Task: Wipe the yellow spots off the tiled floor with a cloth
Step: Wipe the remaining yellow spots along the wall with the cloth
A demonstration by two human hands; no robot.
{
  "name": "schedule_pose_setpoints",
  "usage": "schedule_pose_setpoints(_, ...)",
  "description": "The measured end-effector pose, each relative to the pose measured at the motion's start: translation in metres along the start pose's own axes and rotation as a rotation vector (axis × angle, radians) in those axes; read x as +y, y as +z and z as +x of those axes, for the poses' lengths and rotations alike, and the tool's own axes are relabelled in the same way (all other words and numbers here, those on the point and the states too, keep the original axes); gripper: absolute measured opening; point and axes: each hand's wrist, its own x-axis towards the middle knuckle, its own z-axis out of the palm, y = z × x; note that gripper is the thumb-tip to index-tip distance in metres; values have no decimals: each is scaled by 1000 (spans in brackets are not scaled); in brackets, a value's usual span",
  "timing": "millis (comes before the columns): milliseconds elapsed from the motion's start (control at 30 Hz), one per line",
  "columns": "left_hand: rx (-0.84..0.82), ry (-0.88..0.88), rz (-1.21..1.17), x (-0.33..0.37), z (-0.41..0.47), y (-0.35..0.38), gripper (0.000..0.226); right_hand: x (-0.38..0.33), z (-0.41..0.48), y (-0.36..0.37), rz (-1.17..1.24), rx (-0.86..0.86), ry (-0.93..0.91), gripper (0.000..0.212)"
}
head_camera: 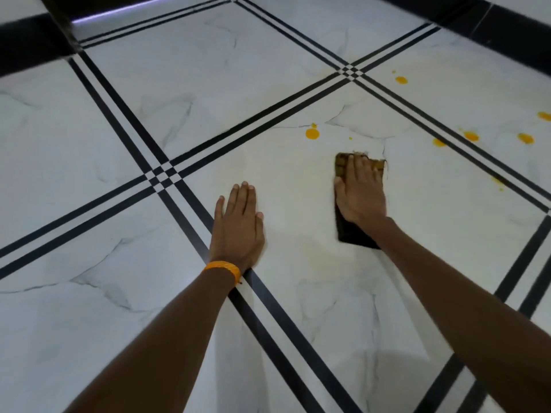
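Note:
My right hand (pixel 359 193) lies flat on a dark brown folded cloth (pixel 350 231), pressing it to the white marble-look tiled floor (pixel 208 93). My left hand (pixel 238 228) rests palm-down on the floor to the left, fingers together, holding nothing; an orange band is on its wrist. A round yellow spot (pixel 312 133) sits just beyond the cloth. More yellow spots lie to the right (pixel 471 136), (pixel 525 138), and another farther off (pixel 401 80). Faint yellowish smears (pixel 316 257) show on the tile between my hands.
Black double stripes cross the floor in a grid, one crossing (pixel 162 177) left of my left hand. A black skirting band (pixel 507 31) runs along the far right wall and another (pixel 26 43) along the far left.

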Motion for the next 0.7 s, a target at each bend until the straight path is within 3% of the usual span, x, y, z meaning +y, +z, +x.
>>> schedule_pose_setpoints(67, -6, 7, 0, 0, -1, -1, 62, -47, 9, 5, 10, 13, -33, 80)
schedule_pose_setpoints(133, -6, 17, -7, -1, 1, 0, 62, -74, -20, 10, 6, -19, -281, 75)
schedule_pose_setpoints(200, 2, 12, -9, -2, 1, -1, 62, -63, -72, 11, -24, -64, -526, 65)
schedule_pose_setpoints(233, 7, 12, -6, -2, 0, -2, 62, -45, -92, 7, -29, -80, -559, 62)
schedule_pose_setpoints(300, 4, 13, -7, 0, 1, -2, 62, 1, -95, -1, -15, -6, -491, 61)
schedule_pose_setpoints(367, 5, 3, -4, 0, 0, -1, 62, 33, -66, -9, -34, 36, -224, 67)
schedule_pose_setpoints(433, 11, 0, -11, 0, 0, 0, 62, 31, -21, -7, -5, 33, 30, 75)
schedule_pose_setpoints(500, 9, 5, -21, 1, 1, 0, 61, -9, 1, -3, 16, 28, 95, 79)
schedule_pose_setpoints(533, 6, 6, -23, 0, 1, 0, 61, -31, -2, 3, 11, 33, 27, 78)
schedule_pose_setpoints(600, -1, 5, -27, -1, 0, -1, 61, -56, -40, 9, -18, 14, -292, 69)
schedule_pose_setpoints(667, 1, 14, -24, -1, 1, -1, 59, -35, -87, 6, -31, -50, -559, 63)
schedule_pose_setpoints(700, 2, 12, -27, -1, 1, 0, 58, -14, -100, 0, -23, -68, -594, 62)
